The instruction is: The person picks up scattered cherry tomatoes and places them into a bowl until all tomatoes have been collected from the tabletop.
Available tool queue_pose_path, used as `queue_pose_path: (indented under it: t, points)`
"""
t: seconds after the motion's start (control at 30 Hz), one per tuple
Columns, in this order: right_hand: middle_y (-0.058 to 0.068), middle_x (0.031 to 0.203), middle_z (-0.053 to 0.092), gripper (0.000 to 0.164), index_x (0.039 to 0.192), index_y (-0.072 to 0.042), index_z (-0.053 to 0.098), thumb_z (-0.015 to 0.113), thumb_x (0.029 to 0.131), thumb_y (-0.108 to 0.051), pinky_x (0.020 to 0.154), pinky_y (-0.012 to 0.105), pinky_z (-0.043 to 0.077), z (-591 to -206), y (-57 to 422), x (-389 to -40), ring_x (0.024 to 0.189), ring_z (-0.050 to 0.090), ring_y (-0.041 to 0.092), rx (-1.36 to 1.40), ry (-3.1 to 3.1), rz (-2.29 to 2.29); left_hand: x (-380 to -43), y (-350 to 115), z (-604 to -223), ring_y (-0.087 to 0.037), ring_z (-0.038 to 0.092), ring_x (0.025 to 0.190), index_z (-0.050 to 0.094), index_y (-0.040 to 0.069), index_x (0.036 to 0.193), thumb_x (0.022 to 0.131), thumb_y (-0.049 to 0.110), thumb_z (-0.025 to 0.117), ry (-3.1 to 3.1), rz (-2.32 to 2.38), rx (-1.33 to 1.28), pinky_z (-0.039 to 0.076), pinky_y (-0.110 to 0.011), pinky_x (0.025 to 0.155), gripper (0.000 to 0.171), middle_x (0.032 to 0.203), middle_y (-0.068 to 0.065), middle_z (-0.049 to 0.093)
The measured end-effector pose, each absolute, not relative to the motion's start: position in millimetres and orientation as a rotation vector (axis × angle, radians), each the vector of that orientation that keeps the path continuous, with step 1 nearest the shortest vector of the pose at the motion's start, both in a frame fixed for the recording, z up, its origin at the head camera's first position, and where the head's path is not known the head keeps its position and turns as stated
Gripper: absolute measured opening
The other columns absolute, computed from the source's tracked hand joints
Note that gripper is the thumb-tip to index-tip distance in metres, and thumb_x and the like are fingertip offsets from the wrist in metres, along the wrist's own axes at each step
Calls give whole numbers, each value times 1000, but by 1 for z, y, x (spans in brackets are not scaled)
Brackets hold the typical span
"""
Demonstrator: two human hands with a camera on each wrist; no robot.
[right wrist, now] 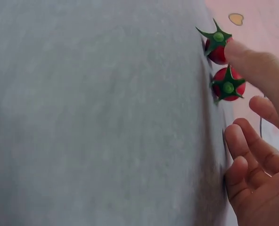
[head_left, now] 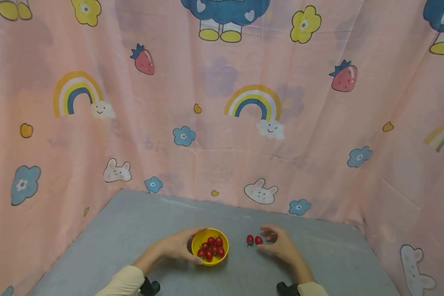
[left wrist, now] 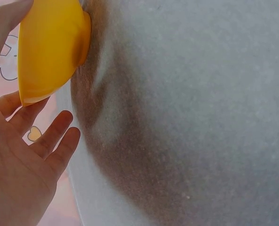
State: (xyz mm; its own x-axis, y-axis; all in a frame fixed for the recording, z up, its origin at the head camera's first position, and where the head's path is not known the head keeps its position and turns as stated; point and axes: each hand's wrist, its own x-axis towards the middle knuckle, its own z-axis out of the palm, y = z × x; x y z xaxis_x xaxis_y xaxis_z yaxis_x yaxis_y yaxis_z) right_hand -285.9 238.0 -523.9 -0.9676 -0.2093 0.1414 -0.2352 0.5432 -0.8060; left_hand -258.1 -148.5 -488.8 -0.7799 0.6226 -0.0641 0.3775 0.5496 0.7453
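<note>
A small yellow bowl [head_left: 225,253] stands on the grey table and holds several cherry tomatoes [head_left: 209,255]. My left hand [head_left: 179,245] grips it from the left, thumb at the near rim and fingers at the far rim. In the left wrist view the bowl's side [left wrist: 47,52] shows between thumb and fingers, and the lower fingers spread free. Right of the bowl, two red cherry tomatoes [head_left: 250,240] lie side by side. My right hand [head_left: 282,246] is just right of them, thumb and fingers apart. The right wrist view shows their green stems [right wrist: 228,88], with one fingertip overlapping the farther tomato [right wrist: 216,55].
The grey table [head_left: 163,222] ends against a pink patterned curtain [head_left: 214,164] behind and at both sides. Dark wrist devices [head_left: 149,287] sit at both cuffs, near the front of the view.
</note>
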Motion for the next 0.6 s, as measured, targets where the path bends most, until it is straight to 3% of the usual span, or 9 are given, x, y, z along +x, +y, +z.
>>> queue_pose_path:
  t: [0.27, 0.6]
  points:
    - [4, 101, 71, 40, 107, -4, 74, 92, 72, -11, 72, 32, 53, -524, 236, -289, 83, 63, 21, 461, -2764, 1414, -259, -148, -489, -24, 46, 133, 37, 12, 157, 83, 38, 85, 2467, 1069, 855, 38, -52, 111, 91, 152, -6, 46]
    - [1, 91, 70, 26, 97, -6, 75, 90, 75, -7, 68, 31, 52, -522, 233, -288, 78, 62, 18, 456, -2756, 1384, -259, -148, -490, -24, 45, 134, 38, 12, 156, 82, 38, 85, 2479, 1069, 859, 37, -52, 111, 91, 151, -4, 46]
